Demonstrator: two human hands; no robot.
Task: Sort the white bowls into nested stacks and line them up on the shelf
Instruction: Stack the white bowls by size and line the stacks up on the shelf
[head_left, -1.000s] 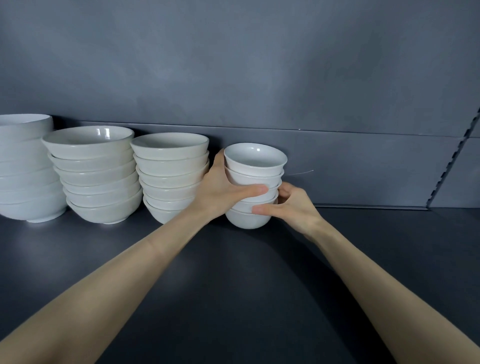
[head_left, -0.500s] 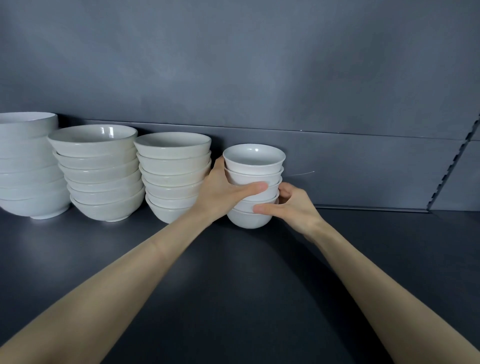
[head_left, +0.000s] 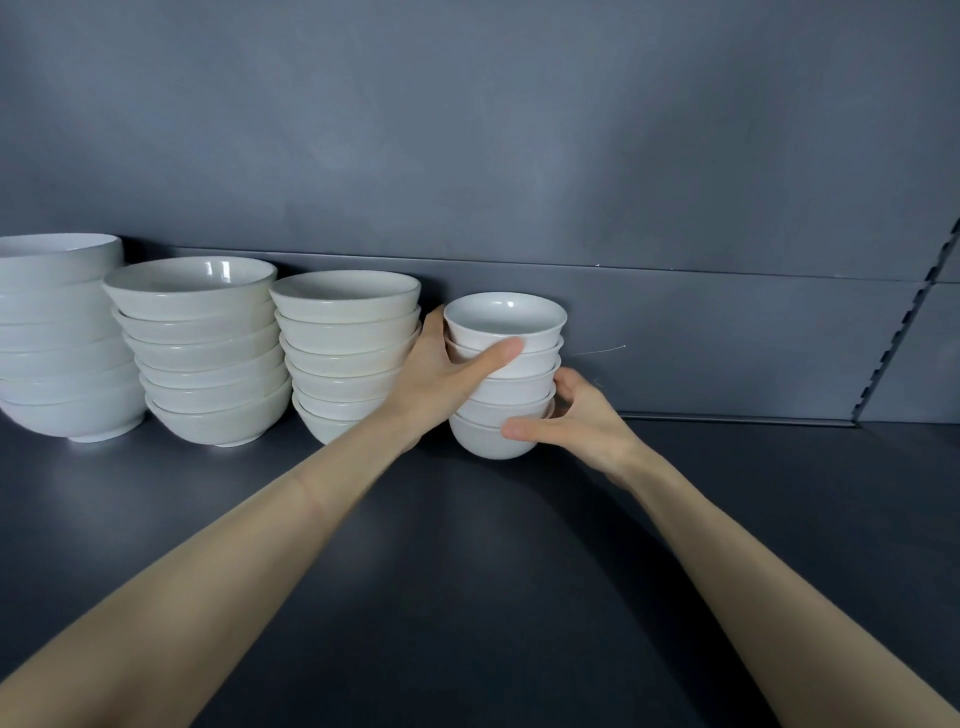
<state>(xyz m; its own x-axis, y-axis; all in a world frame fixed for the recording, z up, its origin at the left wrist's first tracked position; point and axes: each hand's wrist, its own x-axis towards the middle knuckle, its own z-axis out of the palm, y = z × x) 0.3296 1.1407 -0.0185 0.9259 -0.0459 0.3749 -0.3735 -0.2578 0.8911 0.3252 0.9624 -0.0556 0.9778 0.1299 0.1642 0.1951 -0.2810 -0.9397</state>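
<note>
my left hand (head_left: 436, 382) wraps the upper part of the small bowl stack (head_left: 506, 384), fingers closed on it. my right hand (head_left: 579, 423) grips its lower bowls. the stack stands on the dark shelf (head_left: 467, 571), just right of three bigger bowl stacks (head_left: 208, 358).

Four bowl stacks (head_left: 347, 358) stand in a row on the shelf (head_left: 467, 571), against the back wall (head_left: 519, 156). The rightmost stack (head_left: 506, 379) is between the left hand (head_left: 441, 379) and the right hand (head_left: 582, 421).

Dull grey back wall (head_left: 519, 130), slotted upright (head_left: 898, 332) at right.
</note>
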